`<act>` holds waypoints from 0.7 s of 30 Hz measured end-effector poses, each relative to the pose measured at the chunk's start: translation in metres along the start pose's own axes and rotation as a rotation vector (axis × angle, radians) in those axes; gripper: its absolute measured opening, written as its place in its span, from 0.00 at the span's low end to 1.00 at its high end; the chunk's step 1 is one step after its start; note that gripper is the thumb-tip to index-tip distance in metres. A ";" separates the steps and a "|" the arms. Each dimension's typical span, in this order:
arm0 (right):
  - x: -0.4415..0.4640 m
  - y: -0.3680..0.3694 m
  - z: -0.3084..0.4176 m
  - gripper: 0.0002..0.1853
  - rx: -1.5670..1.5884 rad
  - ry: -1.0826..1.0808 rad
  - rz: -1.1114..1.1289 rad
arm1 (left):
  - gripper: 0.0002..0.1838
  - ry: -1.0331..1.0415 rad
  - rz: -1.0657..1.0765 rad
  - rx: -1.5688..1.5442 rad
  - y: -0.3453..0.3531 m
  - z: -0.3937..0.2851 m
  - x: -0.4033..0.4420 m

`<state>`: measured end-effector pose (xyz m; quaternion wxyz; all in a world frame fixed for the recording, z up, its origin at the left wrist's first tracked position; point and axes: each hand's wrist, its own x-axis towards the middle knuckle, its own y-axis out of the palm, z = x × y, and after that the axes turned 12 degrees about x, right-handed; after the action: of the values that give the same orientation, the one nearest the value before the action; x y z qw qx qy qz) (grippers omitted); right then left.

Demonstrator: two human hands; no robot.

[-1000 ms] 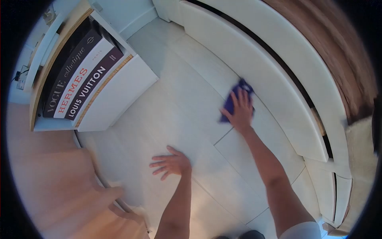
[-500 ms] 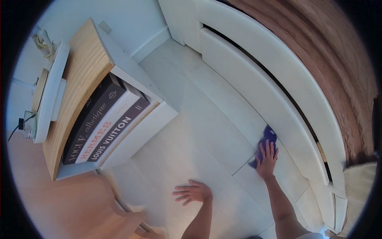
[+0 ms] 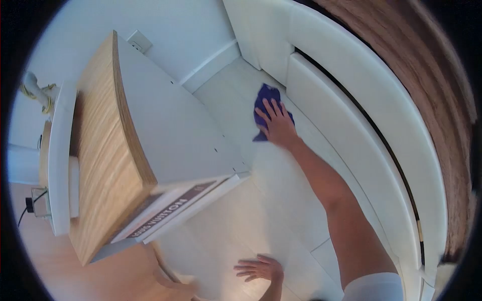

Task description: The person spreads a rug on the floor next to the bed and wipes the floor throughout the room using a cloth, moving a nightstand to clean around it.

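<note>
My right hand (image 3: 279, 126) lies with spread fingers on top of a dark purple cloth (image 3: 266, 93), pressing it flat against the floor. The cloth is beside the base of the white upholstered bed frame, close to its far end near the wall. At the bottom of the view, my left hand (image 3: 259, 268) rests on the pale tiled floor (image 3: 236, 210) with its fingers apart and nothing in them.
A bedside unit (image 3: 165, 110) with a wood top stands to the left, holding a book (image 3: 163, 216) lettered Louis Vuitton. On top sits a white tray (image 3: 61, 195). The white bed frame (image 3: 351, 130) runs along the right. A wall outlet (image 3: 139, 42) is behind the unit.
My right hand has slid the cloth far forward along the floor toward the wall. My left hand stays planted on the floor. The view has shifted forward, hiding most of the books.
</note>
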<state>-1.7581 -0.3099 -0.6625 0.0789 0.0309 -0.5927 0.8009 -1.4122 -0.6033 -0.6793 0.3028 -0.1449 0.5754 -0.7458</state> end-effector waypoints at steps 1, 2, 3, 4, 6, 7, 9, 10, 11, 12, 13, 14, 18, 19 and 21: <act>0.029 0.008 -0.009 0.31 -0.001 0.014 -0.020 | 0.40 -0.007 -0.015 -0.006 0.000 -0.002 -0.001; 0.058 0.014 -0.016 0.30 0.000 0.025 -0.044 | 0.40 -0.003 0.006 -0.014 -0.001 -0.004 -0.002; 0.084 0.016 -0.017 0.30 0.019 0.026 -0.057 | 0.40 0.004 0.023 -0.008 -0.004 -0.001 -0.001; 0.110 0.019 -0.015 0.30 0.098 0.194 -0.098 | 0.41 -0.015 0.027 -0.038 -0.008 -0.002 -0.001; 0.136 0.018 0.003 0.30 0.189 0.373 -0.144 | 0.42 -0.009 0.040 -0.075 -0.018 -0.006 0.003; 0.143 0.016 0.015 0.29 0.145 0.308 -0.041 | 0.43 -0.003 0.091 -0.112 -0.020 -0.005 0.000; 0.156 0.024 0.044 0.28 0.104 0.076 0.115 | 0.44 -0.009 0.095 -0.099 -0.016 -0.002 0.004; 0.155 0.024 0.057 0.28 0.145 -0.079 0.170 | 0.43 0.007 0.099 -0.112 -0.018 -0.005 0.004; 0.146 0.025 0.070 0.28 0.190 -0.235 0.235 | 0.43 0.017 0.109 -0.117 -0.021 -0.003 0.000; 0.140 0.032 0.073 0.28 0.197 -0.243 0.246 | 0.43 0.005 0.115 -0.110 -0.022 0.000 -0.002; 0.134 0.036 0.071 0.28 0.182 -0.272 0.200 | 0.43 0.015 0.108 -0.107 -0.018 -0.001 -0.002; 0.126 0.040 0.068 0.27 0.168 -0.300 0.153 | 0.42 0.027 0.101 -0.103 -0.014 -0.001 0.000; 0.051 0.025 0.044 0.26 0.170 -0.439 0.163 | 0.41 0.041 0.068 -0.068 -0.014 -0.001 0.000; 0.021 0.018 0.042 0.26 0.182 -0.452 0.166 | 0.41 0.037 0.079 -0.066 -0.012 0.000 0.000; -0.042 -0.002 0.048 0.27 0.183 -0.401 0.245 | 0.42 0.049 0.037 -0.027 -0.010 -0.001 0.000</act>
<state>-1.7190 -0.3592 -0.6524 -0.1411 0.1239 -0.5210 0.8327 -1.4156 -0.6009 -0.6697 0.3003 -0.1202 0.5952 -0.7356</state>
